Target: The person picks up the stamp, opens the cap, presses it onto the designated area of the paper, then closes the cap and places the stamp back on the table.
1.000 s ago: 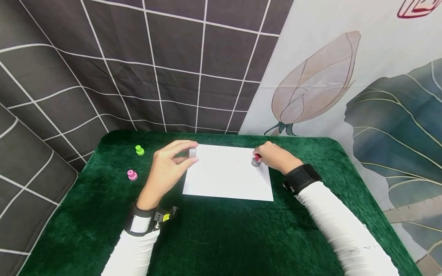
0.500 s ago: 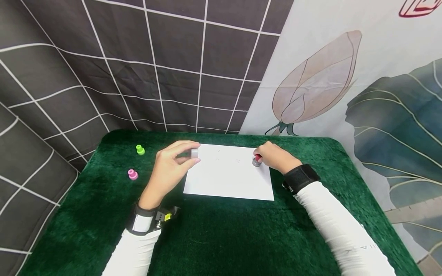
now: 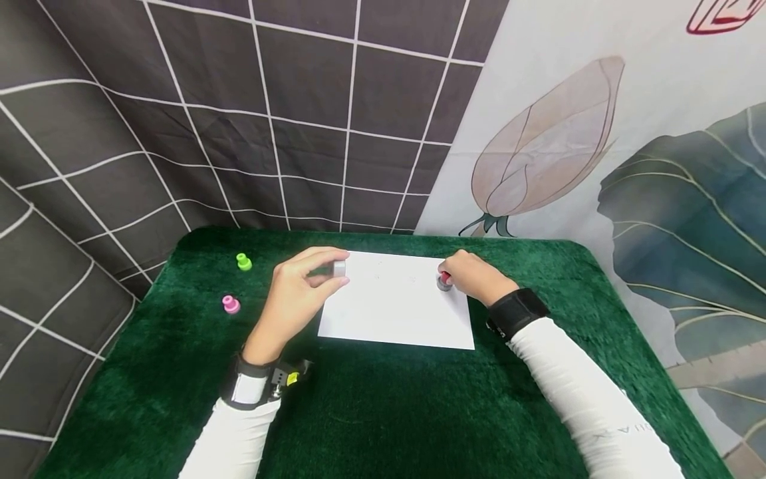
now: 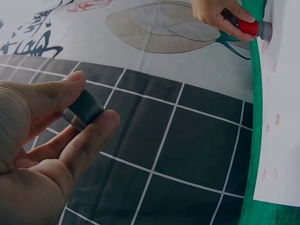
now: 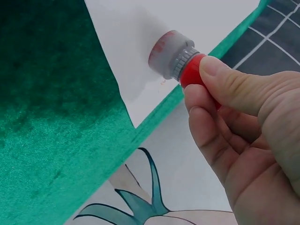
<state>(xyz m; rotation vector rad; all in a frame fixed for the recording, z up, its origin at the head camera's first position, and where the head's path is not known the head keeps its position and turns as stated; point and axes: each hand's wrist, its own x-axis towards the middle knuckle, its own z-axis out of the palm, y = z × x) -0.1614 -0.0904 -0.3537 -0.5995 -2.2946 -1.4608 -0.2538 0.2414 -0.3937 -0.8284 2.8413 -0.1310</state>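
Note:
My right hand [image 3: 475,276] pinches a stamp with a red handle [image 5: 193,71] and a grey head [image 5: 169,55] between thumb and fingers. The stamp is tilted over the right part of a white sheet of paper [image 3: 395,313], near its far edge; red ink shows on its head. Whether it touches the paper, I cannot tell. Small red stamped marks [image 4: 277,119] dot the sheet. Over the paper's left edge, my left hand [image 3: 293,293] holds a grey, partly see-through cap [image 4: 85,110] between thumb and fingertips, raised above the table.
A green velvety cloth [image 3: 383,412] covers the table. At its left side stand a lime-green stamp-shaped piece [image 3: 243,261] and a pink one [image 3: 231,304]. Behind the table hang a dark gridded cloth [image 3: 305,153] and a white one with a painted flower bud [image 3: 544,140].
My right hand has lowered slightly toward me and the stamp's tilt has changed a little. My left hand with the cap has hardly moved.

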